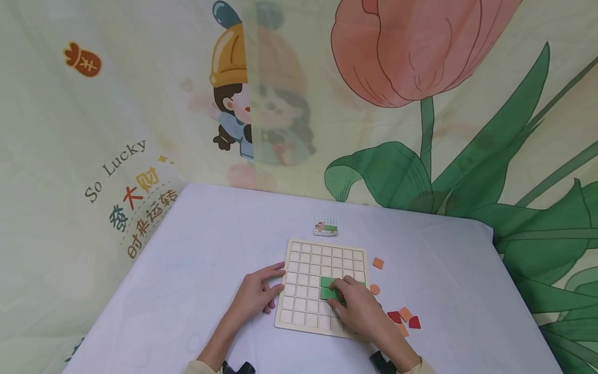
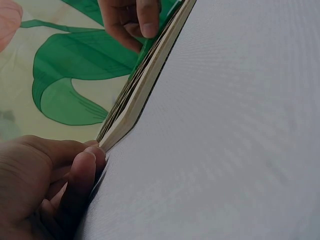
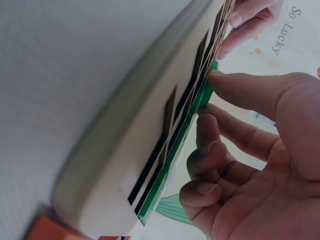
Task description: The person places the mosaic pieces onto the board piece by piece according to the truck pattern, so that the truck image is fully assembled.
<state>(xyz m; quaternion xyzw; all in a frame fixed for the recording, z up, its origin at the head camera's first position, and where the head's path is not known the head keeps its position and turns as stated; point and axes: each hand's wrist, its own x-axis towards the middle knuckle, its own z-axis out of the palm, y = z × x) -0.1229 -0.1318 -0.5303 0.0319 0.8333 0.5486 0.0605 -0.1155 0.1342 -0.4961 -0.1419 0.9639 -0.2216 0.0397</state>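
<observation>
White table (image 1: 187,291), flowered backdrop (image 1: 411,52)

Lower centre, the left hand (image 1: 254,293) loosely touches the left edge of the gridded board (image 1: 300,279); the right hand (image 1: 357,304) pinches green tiles (image 1: 326,293) on it. Orange pieces (image 1: 378,263) and red pieces (image 1: 414,322) lie lower right (a picture card (image 1: 325,226) sits just above the board).

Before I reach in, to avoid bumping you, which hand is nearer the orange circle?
The right hand: over the board, beside the orange circle. The left hand is at the board's left edge.
</observation>
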